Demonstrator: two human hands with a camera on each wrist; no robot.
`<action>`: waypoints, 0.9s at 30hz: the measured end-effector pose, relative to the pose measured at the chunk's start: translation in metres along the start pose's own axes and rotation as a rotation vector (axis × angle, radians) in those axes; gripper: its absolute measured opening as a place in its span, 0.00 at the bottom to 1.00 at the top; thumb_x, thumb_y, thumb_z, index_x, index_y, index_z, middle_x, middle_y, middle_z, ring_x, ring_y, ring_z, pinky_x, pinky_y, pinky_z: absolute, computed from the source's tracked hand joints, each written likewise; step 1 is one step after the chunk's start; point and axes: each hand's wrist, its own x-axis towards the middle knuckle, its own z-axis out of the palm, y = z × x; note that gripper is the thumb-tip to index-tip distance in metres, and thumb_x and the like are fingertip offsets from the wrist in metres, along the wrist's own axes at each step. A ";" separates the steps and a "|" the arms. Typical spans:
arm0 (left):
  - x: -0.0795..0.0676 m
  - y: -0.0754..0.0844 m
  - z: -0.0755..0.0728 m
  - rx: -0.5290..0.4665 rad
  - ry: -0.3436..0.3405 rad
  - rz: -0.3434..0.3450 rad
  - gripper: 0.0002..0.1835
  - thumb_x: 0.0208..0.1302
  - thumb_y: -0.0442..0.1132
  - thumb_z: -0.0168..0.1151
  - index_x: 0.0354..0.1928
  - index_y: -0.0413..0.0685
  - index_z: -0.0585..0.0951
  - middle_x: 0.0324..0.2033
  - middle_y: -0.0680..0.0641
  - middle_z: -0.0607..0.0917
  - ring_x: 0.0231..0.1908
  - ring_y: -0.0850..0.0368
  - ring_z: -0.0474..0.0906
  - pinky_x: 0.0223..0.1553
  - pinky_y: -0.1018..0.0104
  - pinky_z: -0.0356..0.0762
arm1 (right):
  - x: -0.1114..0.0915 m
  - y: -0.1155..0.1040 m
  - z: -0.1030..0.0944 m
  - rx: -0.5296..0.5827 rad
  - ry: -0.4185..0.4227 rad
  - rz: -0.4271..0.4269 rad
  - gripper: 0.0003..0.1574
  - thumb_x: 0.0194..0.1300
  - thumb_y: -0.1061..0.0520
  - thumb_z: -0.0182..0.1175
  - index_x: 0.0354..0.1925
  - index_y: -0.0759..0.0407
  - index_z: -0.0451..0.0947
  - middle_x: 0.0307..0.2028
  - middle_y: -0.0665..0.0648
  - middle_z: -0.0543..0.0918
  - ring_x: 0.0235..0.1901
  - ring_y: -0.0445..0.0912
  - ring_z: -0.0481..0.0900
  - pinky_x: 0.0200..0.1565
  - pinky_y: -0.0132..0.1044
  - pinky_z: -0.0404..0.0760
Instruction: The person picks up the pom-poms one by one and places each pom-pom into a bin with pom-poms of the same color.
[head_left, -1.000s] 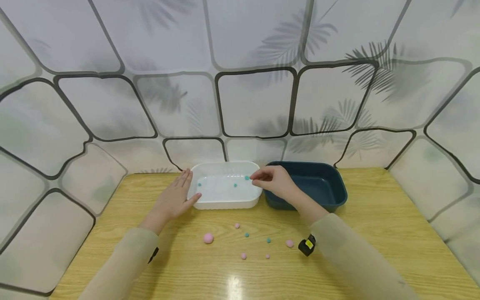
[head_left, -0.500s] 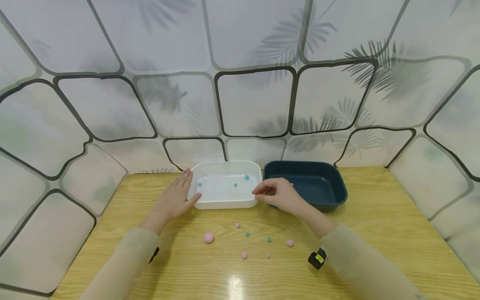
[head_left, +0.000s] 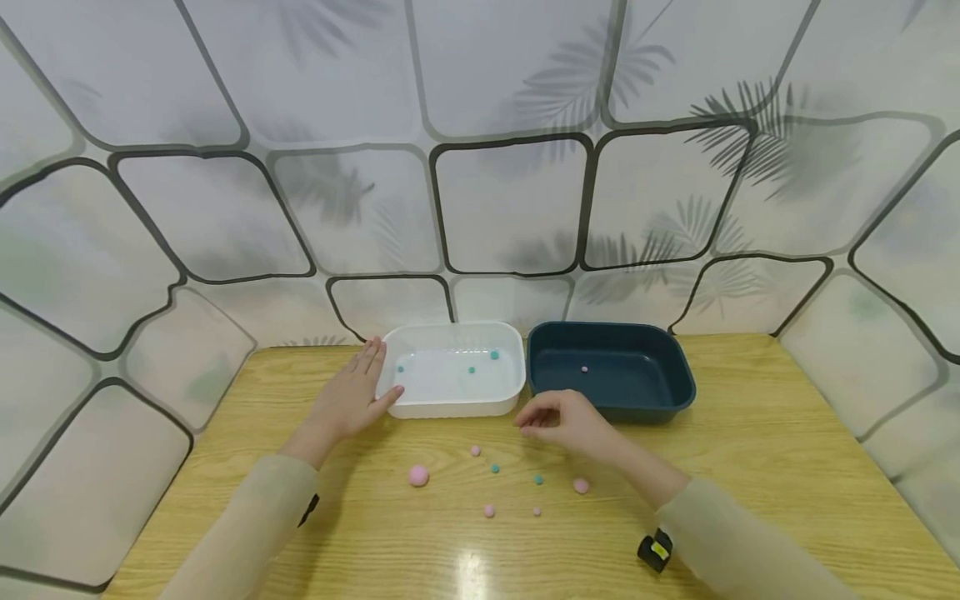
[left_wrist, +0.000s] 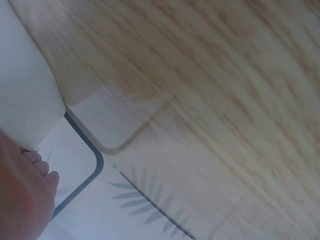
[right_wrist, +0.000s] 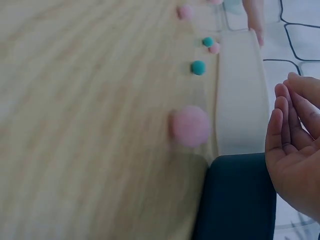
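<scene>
My left hand rests against the left end of a white tub, fingers extended along its rim and thumb at the front. Inside that tub lie three small teal balls, one being the teal ball near the right. My right hand hovers in front of the dark blue tub, fingers loosely bent, and nothing shows between them in the right wrist view. A tiny pink ball lies in the dark blue tub. Below the right hand, a pink ball and a teal ball lie on the table.
A large pink ball, another teal ball and several smaller pink balls are scattered over the wooden table. The two tubs stand side by side at the back edge, before a patterned wall covering.
My right hand has come from above the white tub's right end down and toward me, past the dark blue tub's front. The left hand stays in place.
</scene>
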 end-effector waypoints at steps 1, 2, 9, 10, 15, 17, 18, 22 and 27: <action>0.000 0.000 0.000 0.001 0.000 0.000 0.46 0.83 0.58 0.48 0.81 0.25 0.49 0.83 0.28 0.51 0.84 0.32 0.47 0.84 0.41 0.52 | -0.002 0.002 0.001 -0.005 -0.005 0.001 0.08 0.67 0.62 0.73 0.44 0.65 0.90 0.39 0.58 0.93 0.34 0.31 0.81 0.37 0.27 0.84; 0.000 0.001 -0.001 0.002 0.000 0.000 0.46 0.83 0.58 0.48 0.81 0.25 0.50 0.83 0.28 0.51 0.84 0.32 0.47 0.84 0.41 0.52 | -0.005 0.005 0.002 -0.010 -0.010 0.003 0.08 0.67 0.62 0.73 0.44 0.64 0.90 0.39 0.58 0.93 0.34 0.31 0.81 0.38 0.27 0.84; 0.000 0.001 -0.001 0.003 -0.002 0.000 0.46 0.83 0.57 0.48 0.81 0.25 0.49 0.83 0.28 0.51 0.83 0.32 0.47 0.84 0.40 0.53 | -0.017 0.015 0.005 -0.041 -0.029 0.016 0.05 0.67 0.63 0.73 0.42 0.60 0.91 0.37 0.54 0.92 0.35 0.30 0.80 0.39 0.27 0.84; 0.000 0.001 -0.001 0.002 -0.001 0.000 0.46 0.83 0.57 0.48 0.81 0.25 0.49 0.83 0.28 0.51 0.83 0.32 0.47 0.84 0.40 0.53 | -0.018 0.017 0.005 -0.044 -0.031 0.019 0.05 0.67 0.63 0.73 0.42 0.60 0.91 0.37 0.54 0.92 0.34 0.30 0.80 0.39 0.27 0.83; -0.001 0.000 0.000 -0.010 0.003 0.003 0.46 0.83 0.57 0.49 0.81 0.25 0.49 0.83 0.28 0.51 0.83 0.32 0.47 0.84 0.40 0.52 | -0.022 0.023 0.007 -0.059 -0.040 0.053 0.05 0.67 0.61 0.73 0.41 0.59 0.91 0.35 0.51 0.91 0.33 0.30 0.79 0.37 0.26 0.82; -0.001 0.000 0.000 -0.013 0.002 0.001 0.46 0.83 0.57 0.49 0.81 0.25 0.49 0.83 0.28 0.50 0.84 0.32 0.47 0.84 0.40 0.52 | -0.023 0.025 0.007 -0.053 -0.045 0.061 0.05 0.67 0.61 0.74 0.42 0.59 0.91 0.35 0.51 0.90 0.33 0.31 0.79 0.37 0.27 0.81; -0.001 0.000 0.001 -0.013 0.002 0.001 0.46 0.83 0.57 0.49 0.81 0.25 0.49 0.83 0.28 0.50 0.84 0.32 0.47 0.84 0.40 0.52 | -0.024 0.026 0.008 -0.049 -0.050 0.064 0.05 0.66 0.61 0.74 0.42 0.59 0.91 0.35 0.51 0.90 0.33 0.31 0.79 0.36 0.27 0.81; -0.001 -0.001 0.001 -0.009 0.004 0.000 0.46 0.83 0.57 0.48 0.81 0.25 0.49 0.83 0.28 0.50 0.84 0.32 0.47 0.84 0.40 0.52 | -0.025 0.028 0.008 -0.044 -0.076 0.097 0.07 0.66 0.60 0.74 0.43 0.59 0.91 0.35 0.51 0.90 0.32 0.31 0.78 0.36 0.26 0.81; 0.000 -0.001 0.001 -0.004 0.006 0.001 0.46 0.83 0.58 0.48 0.81 0.25 0.49 0.83 0.29 0.50 0.84 0.32 0.47 0.84 0.41 0.52 | -0.027 0.032 0.009 -0.034 -0.114 0.121 0.08 0.65 0.59 0.75 0.43 0.60 0.91 0.35 0.50 0.90 0.31 0.31 0.79 0.35 0.25 0.81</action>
